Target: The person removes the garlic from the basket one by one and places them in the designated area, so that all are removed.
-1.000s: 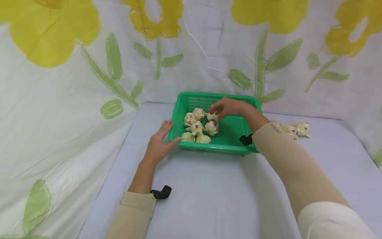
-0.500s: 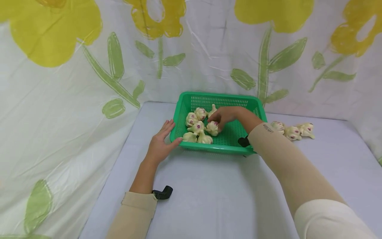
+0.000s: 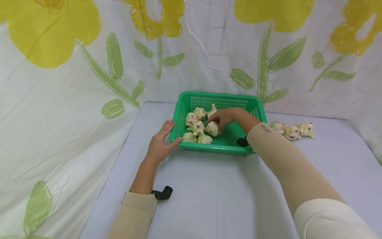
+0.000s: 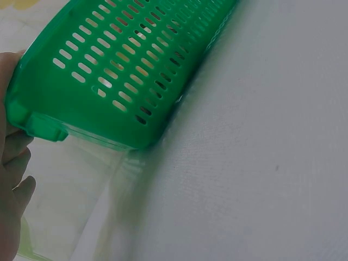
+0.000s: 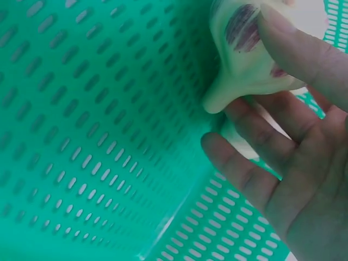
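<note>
In the head view, a green plastic basket (image 3: 232, 147) holds several garlic bulbs, cream with purple patches, grouped at its left. My right hand (image 3: 225, 118) reaches inside and grips one garlic bulb (image 3: 212, 128). The right wrist view shows my thumb (image 5: 304, 54) over this garlic bulb (image 5: 244, 60), stem pointing down-left, with fingers beneath it. My left hand (image 3: 159, 144) rests against the basket's front-left corner, fingers extended along its outer left side and thumb at the front rim. The left wrist view shows only part of that hand (image 4: 11, 174) beside the slotted wall (image 4: 103, 70).
A few more garlic bulbs (image 3: 291, 132) lie on the white table (image 3: 209, 192), right of the basket and partly behind my right sleeve (image 3: 289, 169). A white curtain (image 3: 206, 49) with yellow flowers hangs behind the table.
My right hand has come down from the garlic bulb at the back of the basket to the one nearer the front and grips it. My left hand stays at the corner.
</note>
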Action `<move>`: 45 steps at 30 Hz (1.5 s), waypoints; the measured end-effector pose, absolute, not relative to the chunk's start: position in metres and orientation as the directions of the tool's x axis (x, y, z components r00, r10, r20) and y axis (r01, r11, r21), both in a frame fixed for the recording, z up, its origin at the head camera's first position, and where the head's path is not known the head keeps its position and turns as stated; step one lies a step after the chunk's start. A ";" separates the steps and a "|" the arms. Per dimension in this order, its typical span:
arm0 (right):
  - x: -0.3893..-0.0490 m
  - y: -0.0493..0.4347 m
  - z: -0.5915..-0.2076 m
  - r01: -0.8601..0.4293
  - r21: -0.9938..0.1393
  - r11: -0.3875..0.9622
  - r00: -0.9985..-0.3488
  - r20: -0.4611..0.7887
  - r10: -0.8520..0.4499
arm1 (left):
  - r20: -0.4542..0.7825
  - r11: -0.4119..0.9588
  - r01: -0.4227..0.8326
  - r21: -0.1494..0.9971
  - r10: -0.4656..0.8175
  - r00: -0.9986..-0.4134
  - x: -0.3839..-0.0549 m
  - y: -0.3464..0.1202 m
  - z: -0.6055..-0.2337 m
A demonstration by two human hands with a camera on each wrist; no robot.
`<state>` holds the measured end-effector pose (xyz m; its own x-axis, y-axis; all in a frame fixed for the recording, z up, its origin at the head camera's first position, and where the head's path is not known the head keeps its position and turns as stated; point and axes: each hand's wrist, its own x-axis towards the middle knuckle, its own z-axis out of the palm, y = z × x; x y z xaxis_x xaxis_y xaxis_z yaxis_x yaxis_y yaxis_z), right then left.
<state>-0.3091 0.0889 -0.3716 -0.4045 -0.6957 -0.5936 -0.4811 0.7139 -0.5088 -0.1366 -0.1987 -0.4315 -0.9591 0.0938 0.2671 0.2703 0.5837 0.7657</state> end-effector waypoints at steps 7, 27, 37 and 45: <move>-0.306 0.098 -0.362 -0.442 -0.560 0.701 -0.475 -0.517 -0.712 | 0.275 0.585 0.282 0.761 0.104 -0.956 -0.137 -0.196 -0.431; -0.284 0.150 -0.303 -0.278 -0.789 0.548 -0.701 -0.224 -0.677 | 0.251 0.581 0.262 0.770 0.101 -0.963 -0.139 -0.197 -0.426; -0.248 0.198 -0.290 -0.255 -0.863 0.436 -0.801 -0.064 -0.595 | 0.243 0.586 0.253 0.770 0.098 -0.965 -0.139 -0.197 -0.428; -0.207 0.240 -0.302 -0.272 -0.931 0.245 -0.902 0.157 -0.403 | 0.259 0.566 0.265 0.780 0.094 -0.961 -0.135 -0.198 -0.429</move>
